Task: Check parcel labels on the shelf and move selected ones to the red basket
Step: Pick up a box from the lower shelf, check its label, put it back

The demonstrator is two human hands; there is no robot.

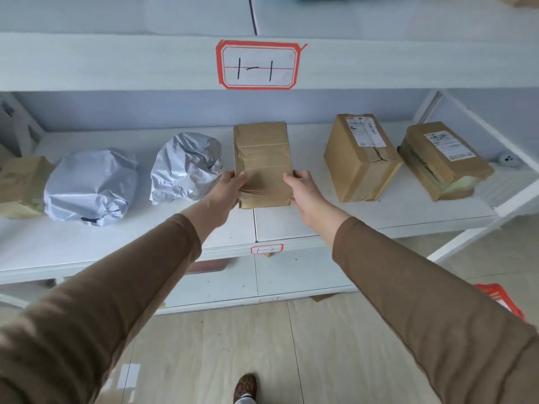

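A brown taped cardboard parcel [262, 158] sits in the middle of the white shelf [291, 225]; no label shows on its top face. My left hand [229, 189] grips its near left corner and my right hand [303, 191] grips its near right corner. Two boxes with white shipping labels stand to the right: a taller one [360, 161] and a flatter one [443, 160]. Two grey-white plastic mailer bags lie to the left, one near [183, 167] and one further left [90, 186]. A corner of the red basket [500, 298] shows on the floor at lower right.
A brown parcel [20, 185] is cut off at the left edge. The shelf above carries a red-framed tag [258, 65] reading 1-1; a smaller tag [267, 249] marks the shelf edge. Lower shelves sit beneath. My shoe [245, 387] stands on the wooden floor.
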